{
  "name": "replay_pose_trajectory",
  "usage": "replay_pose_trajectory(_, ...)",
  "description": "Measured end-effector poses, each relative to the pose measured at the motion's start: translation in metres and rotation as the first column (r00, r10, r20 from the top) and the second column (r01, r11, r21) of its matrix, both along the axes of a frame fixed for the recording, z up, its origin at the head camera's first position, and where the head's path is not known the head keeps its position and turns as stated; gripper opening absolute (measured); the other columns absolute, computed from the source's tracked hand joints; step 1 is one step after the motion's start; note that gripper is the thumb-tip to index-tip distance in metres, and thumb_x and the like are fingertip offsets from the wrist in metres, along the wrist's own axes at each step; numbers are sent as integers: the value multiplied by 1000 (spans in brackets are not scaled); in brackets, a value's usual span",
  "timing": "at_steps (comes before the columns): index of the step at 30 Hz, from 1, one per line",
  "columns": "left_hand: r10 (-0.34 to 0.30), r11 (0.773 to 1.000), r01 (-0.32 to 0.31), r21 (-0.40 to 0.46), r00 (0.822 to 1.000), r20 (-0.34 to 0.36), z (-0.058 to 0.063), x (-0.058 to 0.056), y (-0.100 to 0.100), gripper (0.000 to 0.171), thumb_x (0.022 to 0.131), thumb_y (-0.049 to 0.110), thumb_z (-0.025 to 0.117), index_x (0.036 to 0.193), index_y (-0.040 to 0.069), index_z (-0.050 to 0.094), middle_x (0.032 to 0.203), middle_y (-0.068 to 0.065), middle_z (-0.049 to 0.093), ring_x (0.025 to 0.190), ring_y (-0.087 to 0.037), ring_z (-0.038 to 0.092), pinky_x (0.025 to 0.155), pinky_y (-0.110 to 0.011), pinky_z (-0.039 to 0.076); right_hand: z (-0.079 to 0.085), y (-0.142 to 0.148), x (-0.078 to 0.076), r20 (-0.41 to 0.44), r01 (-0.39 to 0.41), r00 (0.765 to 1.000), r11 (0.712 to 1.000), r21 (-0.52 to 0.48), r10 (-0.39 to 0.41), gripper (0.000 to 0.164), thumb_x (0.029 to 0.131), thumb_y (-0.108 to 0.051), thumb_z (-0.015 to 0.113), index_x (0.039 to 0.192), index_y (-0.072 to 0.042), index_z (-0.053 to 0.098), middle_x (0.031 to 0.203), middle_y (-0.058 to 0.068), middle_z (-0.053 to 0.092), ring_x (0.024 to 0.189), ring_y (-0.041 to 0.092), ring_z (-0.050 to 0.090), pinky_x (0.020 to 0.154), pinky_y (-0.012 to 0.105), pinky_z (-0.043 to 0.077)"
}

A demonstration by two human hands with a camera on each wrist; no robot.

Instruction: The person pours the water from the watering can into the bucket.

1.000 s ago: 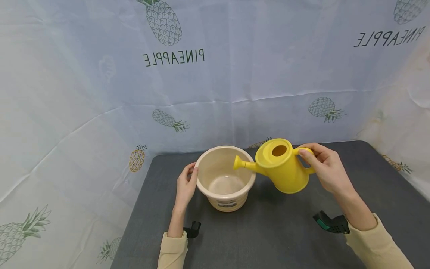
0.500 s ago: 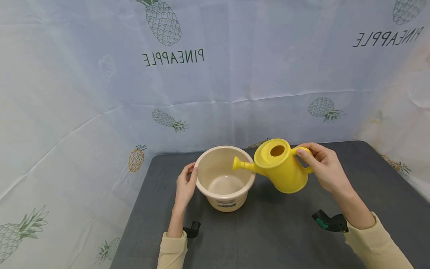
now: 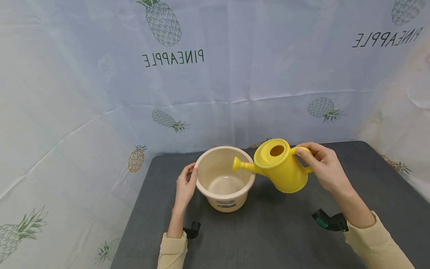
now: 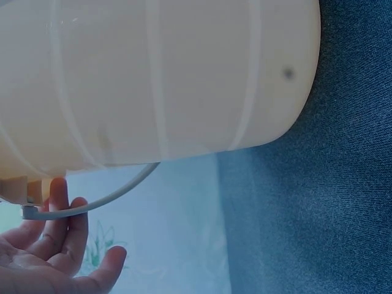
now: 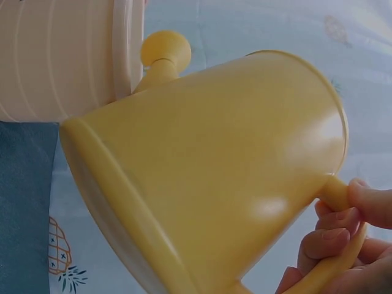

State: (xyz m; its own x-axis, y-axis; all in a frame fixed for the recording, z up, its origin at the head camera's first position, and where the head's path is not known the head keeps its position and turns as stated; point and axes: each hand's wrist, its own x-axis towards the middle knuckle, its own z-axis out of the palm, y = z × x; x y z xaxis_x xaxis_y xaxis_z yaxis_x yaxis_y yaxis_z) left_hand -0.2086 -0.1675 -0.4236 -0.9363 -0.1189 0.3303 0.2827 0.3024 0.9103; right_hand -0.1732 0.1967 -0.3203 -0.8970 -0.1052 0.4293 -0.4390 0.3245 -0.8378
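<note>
A cream plastic bucket stands upright on the dark table. My left hand holds its left rim, thumb on the near side. In the left wrist view, the fingers are curled by the rim's lug and the thin bail handle. My right hand grips the handle of a yellow watering can, fingers wrapped through the loop in the right wrist view. The can is tilted toward the bucket, off the table. Its spout's rose hangs over the bucket's right side. No water is visible.
The dark table runs up to a pale cloth printed with pineapples, which hangs behind and at both sides. Black wrist straps sit on both forearms, at the cream sleeves.
The watering can and right hand have shifted very slightly left, with the spout still over the bucket. The left hand and bucket look unchanged.
</note>
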Motion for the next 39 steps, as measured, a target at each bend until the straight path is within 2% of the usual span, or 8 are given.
replay_pose_trajectory(9,4,1000,-4,3,1000,16,0,1,0,33,91,25,50,118,6,53,99,-15,58,80,-30,62,62,-30,50,1,0,0,4,-25,1000,999,-23,25,20,90,-8,50,102,7,56,83,7,55,72,12,48,58,21,46)
replay_pose_trajectory(15,-11,1000,11,3,1000,13,2,2,0,35,92,23,49,120,2,52,100,-19,57,81,-34,61,61,-28,49,2,0,-1,2,-10,1000,1000,7,10,20,90,-9,50,102,6,56,84,9,55,73,12,48,59,22,47)
replay_pose_trajectory(17,-19,1000,19,12,1000,14,5,3,0,35,92,21,49,120,0,51,100,-22,57,82,-36,60,62,-29,49,3,0,-1,0,-7,1000,1000,12,7,20,90,-9,50,102,5,57,85,8,56,75,12,49,60,22,47)
replay_pose_trajectory(24,-22,1000,22,11,1000,1,27,18,8,33,92,11,48,119,-8,48,101,-28,54,83,-42,58,63,-32,49,5,-1,-1,0,-14,1000,1000,2,14,19,90,-8,50,101,6,57,84,6,57,74,13,47,62,19,44)
replay_pose_trajectory(26,-18,1000,18,6,1000,7,29,19,9,33,92,11,47,119,-8,48,101,-28,54,83,-42,58,64,-31,49,5,-1,-1,-1,-15,1000,1000,2,15,19,90,-8,51,100,7,57,84,7,57,74,13,46,62,18,43)
replay_pose_trajectory(35,-27,1000,27,4,1000,13,29,19,8,33,93,11,46,120,-7,47,101,-28,54,85,-42,58,64,-30,49,6,-1,-1,-12,-22,1000,1000,5,22,18,90,-7,51,99,7,57,82,10,55,71,13,46,60,18,42)
replay_pose_trajectory(39,-36,999,36,13,999,12,24,16,6,33,92,12,47,120,-7,48,101,-28,54,84,-42,58,63,-31,49,6,-1,-2,-10,-34,999,999,-6,34,18,89,-6,51,99,7,57,82,9,55,70,14,47,61,18,43)
